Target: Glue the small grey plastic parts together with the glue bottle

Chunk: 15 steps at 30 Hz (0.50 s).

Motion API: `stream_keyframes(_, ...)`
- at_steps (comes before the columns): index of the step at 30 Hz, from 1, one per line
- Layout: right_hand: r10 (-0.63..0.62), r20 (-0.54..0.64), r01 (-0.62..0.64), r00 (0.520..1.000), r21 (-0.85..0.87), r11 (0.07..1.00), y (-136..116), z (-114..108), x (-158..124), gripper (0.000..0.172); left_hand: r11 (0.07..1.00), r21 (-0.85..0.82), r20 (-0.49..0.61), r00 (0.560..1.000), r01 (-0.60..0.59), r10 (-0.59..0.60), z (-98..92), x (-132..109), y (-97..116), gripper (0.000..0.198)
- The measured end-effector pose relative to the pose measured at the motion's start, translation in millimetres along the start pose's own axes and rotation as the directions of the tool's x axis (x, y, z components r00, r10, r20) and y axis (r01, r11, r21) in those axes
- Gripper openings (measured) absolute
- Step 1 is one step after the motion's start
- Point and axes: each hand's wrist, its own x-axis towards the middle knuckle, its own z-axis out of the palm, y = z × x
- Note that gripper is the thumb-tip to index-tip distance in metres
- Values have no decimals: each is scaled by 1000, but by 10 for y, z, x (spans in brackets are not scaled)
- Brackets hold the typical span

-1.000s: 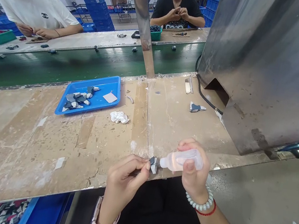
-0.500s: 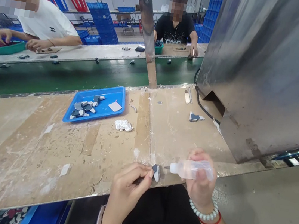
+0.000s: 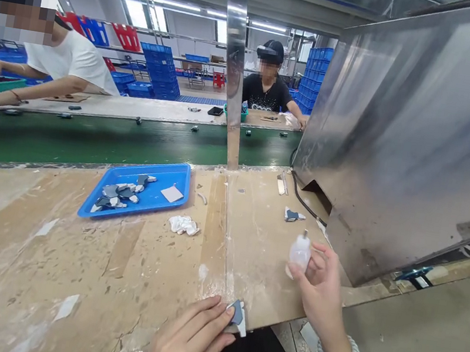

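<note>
The left hand [image 3: 186, 341] pinches a small grey part [image 3: 237, 314] at the worktop's [image 3: 135, 267] 6 o'clock edge, and the right hand [image 3: 324, 291] grips a squeeze bottle [image 3: 300, 252] upright at 1 o'clock from it, nozzle clear, so this piece looks dabbed, with more waiting in the blue tray [image 3: 159, 205] at 10 o'clock.

A small clear bottle [image 3: 300, 252] stands upright, nozzle up, in the right hand [image 3: 324, 291]; a grey-white piece [image 3: 238, 316] is pinched at the left hand [image 3: 191, 341] fingertips.

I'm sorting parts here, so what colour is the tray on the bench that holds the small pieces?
The tray is bright blue; it shows best in the head view.
</note>
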Motion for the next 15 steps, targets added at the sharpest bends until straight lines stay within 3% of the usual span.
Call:
stream_keyframes(3,-5,54,15,999,-189,982,70,-8,87,50,999,-6,-31,998,47,-48,9,11,48,24)
stream_keyframes(5,-24,71,40,997,-229,973,94,-23,96,57,995,-20,-60,993,96,-97,-4,47,97,22)
stream_keyframes(7,-171,-38,158,985,-226,961,79,-20,29,59,991,-27,-96,986,131,-133,-36,85,150,22)
stream_keyframes(8,-296,-136,260,946,-229,938,56,-5,-40,51,990,-29,-113,983,140,-143,-58,101,179,22)
stream_keyframes(9,-421,-230,369,878,-237,899,25,21,-133,37,989,-29,-131,980,148,-151,-83,115,212,22)
stream_keyframes(10,-513,-307,458,801,-237,857,-12,58,-247,22,988,-29,-150,976,154,-157,-111,128,248,21)
stream_keyframes(11,-552,-325,516,768,-196,834,-52,104,-374,14,988,-30,-173,972,155,-158,-140,142,288,22)
stream_keyframes(12,-511,-270,500,816,-113,859,-93,157,-505,11,989,-31,-201,969,143,-146,-170,158,331,24)
stream_keyframes(13,-383,-160,390,910,14,921,-132,213,-632,9,991,-30,-227,965,128,-131,-199,175,375,26)
stream_keyframes(14,-225,4,222,974,153,963,-169,267,-743,15,994,-25,-251,962,108,-110,-227,194,418,30)
stream_keyframes(15,-76,207,19,975,264,964,-200,316,-833,28,996,-19,-264,961,85,-87,-252,214,458,33)
